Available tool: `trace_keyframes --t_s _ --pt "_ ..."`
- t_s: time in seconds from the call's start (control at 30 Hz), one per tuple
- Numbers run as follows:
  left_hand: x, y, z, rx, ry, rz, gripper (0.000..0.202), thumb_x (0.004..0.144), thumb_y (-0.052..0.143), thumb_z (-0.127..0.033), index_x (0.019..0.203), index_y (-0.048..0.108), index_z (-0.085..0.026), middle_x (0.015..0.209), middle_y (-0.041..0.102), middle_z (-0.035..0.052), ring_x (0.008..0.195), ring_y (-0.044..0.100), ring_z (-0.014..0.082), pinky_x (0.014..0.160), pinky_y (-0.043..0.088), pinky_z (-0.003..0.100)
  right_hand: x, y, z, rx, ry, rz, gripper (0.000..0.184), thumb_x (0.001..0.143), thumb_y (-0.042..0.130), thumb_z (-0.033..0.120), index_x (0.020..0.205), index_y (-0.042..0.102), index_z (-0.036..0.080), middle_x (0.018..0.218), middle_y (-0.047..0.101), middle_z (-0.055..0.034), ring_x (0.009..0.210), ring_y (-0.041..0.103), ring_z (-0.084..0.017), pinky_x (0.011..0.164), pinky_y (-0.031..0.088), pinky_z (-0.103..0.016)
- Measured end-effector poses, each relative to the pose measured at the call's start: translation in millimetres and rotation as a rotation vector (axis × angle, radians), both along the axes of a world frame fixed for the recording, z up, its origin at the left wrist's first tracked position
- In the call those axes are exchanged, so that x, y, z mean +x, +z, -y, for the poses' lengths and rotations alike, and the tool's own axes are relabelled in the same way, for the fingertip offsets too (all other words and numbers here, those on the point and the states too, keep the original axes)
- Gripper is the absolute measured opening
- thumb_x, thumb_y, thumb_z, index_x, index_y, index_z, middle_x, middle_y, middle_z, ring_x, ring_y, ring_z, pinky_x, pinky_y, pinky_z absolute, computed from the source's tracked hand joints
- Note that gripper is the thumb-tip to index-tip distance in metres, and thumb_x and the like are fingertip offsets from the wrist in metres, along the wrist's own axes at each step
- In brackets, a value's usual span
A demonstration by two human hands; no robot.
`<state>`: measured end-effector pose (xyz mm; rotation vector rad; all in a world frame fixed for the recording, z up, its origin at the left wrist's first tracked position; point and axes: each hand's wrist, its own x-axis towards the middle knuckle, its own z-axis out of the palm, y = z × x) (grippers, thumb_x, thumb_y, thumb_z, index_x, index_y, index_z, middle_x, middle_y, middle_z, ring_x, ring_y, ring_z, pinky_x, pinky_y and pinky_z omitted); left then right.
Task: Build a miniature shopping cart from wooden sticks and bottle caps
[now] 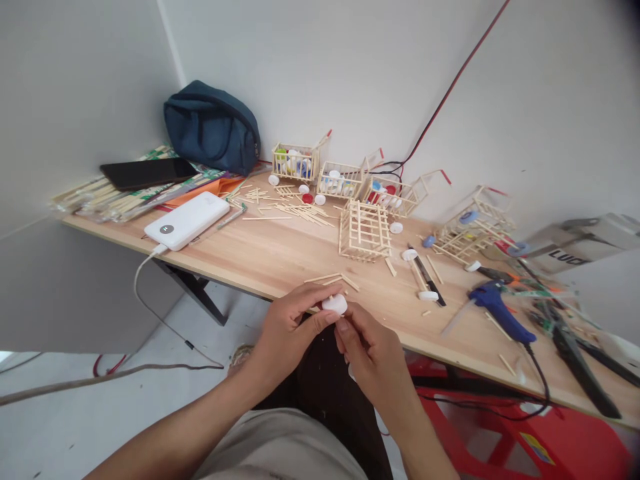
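Both my hands meet at the near edge of the wooden table (280,257), just in front of my lap. My left hand (287,333) pinches a white bottle cap (335,304) between thumb and fingers. My right hand (367,350) has its fingers closed and its thumb tip against the same cap from below. A few loose wooden sticks (336,279) lie on the table right behind the cap. A bare stick-built cage (364,231) stands a little further back.
Several small stick carts (296,162) holding coloured caps line the wall. A blue glue gun (497,307) and dark tools lie at the right. A white power bank (187,220), a phone (147,173) and a blue pouch (213,127) sit at the left. A red stool (525,433) stands under the table.
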<state>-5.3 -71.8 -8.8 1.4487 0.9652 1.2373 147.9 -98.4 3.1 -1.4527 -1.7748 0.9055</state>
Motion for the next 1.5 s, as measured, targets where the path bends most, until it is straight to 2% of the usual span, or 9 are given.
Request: trace_keyframes --t_s 0.23,0.43,0.63,0.83,1.07,1.23,1.3,1.4,1.5 --pt "4 1.9 4 -0.118 0.088 0.079 0.02 0.079 0.068 -0.025 0.098 0.069 -0.018 0.095 0.073 0.0033 0.087 0.067 0.0164 0.079 0.053 0.026 1 6.3 -1 0.067 0.007 0.104 0.019 0.096 0.041 0.029 0.087 0.056 0.021 0.063 0.052 0.0038 0.057 0.049 -0.012 0.057 0.035 -0.023" --pt "6 1.4 7 -0.111 0.146 0.061 0.018 0.079 0.069 -0.025 0.095 0.072 -0.019 0.101 0.075 0.004 0.09 0.069 0.0181 0.08 0.055 0.027 -1 6.4 0 0.145 -0.032 0.19 0.018 0.096 0.042 0.026 0.086 0.056 0.022 0.064 0.054 0.0039 0.057 0.051 -0.012 0.059 0.036 -0.022" --pt "7 0.0 6 -0.058 0.184 0.072 0.013 0.08 0.068 -0.026 0.091 0.072 -0.019 0.1 0.075 0.0043 0.095 0.069 0.0195 0.086 0.054 0.03 0 9.1 -2 0.129 0.043 0.152 0.024 0.096 0.039 0.024 0.075 0.051 0.021 0.061 0.052 0.0035 0.057 0.049 -0.012 0.059 0.035 -0.023" --pt "6 -0.7 6 -0.125 0.125 0.165 0.016 0.08 0.068 -0.026 0.093 0.07 -0.018 0.102 0.075 0.0055 0.093 0.069 0.0188 0.083 0.055 0.029 2 3.9 -4 0.088 0.021 0.104 0.023 0.096 0.041 0.028 0.079 0.055 0.021 0.061 0.053 0.0041 0.055 0.05 -0.011 0.056 0.035 -0.022" --pt "10 -3.8 4 -0.223 0.013 0.36 0.022 0.081 0.068 -0.03 0.098 0.067 -0.016 0.1 0.074 0.0078 0.064 0.065 0.0119 0.066 0.054 0.027 0 -2.9 -9 0.002 0.062 -0.049 0.028 0.097 0.042 0.032 0.074 0.054 0.02 0.058 0.051 0.004 0.052 0.048 -0.01 0.054 0.036 -0.022" --pt "8 -5.2 -2 -0.232 -0.086 0.395 0.032 0.084 0.065 -0.036 0.109 0.065 -0.018 0.124 0.065 0.0127 0.101 0.065 0.0204 0.086 0.052 0.032 3 -0.5 -16 -0.153 0.082 -0.202 0.025 0.094 0.045 0.036 0.081 0.057 0.019 0.061 0.057 0.0032 0.05 0.051 -0.01 0.052 0.039 -0.022" --pt "5 -3.0 -8 -0.218 -0.106 0.377 0.042 0.083 0.064 -0.042 0.118 0.061 -0.018 0.127 0.063 0.0136 0.105 0.063 0.0218 0.087 0.052 0.033 5 2.0 -20 -0.184 0.073 -0.216 0.023 0.092 0.047 0.037 0.084 0.06 0.019 0.062 0.06 0.0024 0.05 0.053 -0.01 0.052 0.04 -0.022" --pt "1 0.9 -18 -0.238 -0.086 0.288 0.052 0.079 0.068 -0.045 0.121 0.06 -0.017 0.111 0.067 0.0112 0.095 0.064 0.0196 0.08 0.053 0.03 8 3.7 -28 -0.21 0.078 -0.194 0.022 0.09 0.051 0.036 0.086 0.063 0.017 0.063 0.064 0.001 0.052 0.055 -0.01 0.052 0.04 -0.022" --pt "-1 1.7 -26 -0.289 -0.113 0.195 0.042 0.076 0.071 -0.041 0.108 0.067 -0.014 0.088 0.069 0.0053 0.079 0.063 0.0154 0.074 0.052 0.028 12 1.4 -36 -0.279 0.132 -0.217 0.024 0.088 0.053 0.037 0.081 0.062 0.017 0.063 0.065 0.0002 0.05 0.054 -0.009 0.051 0.041 -0.021"
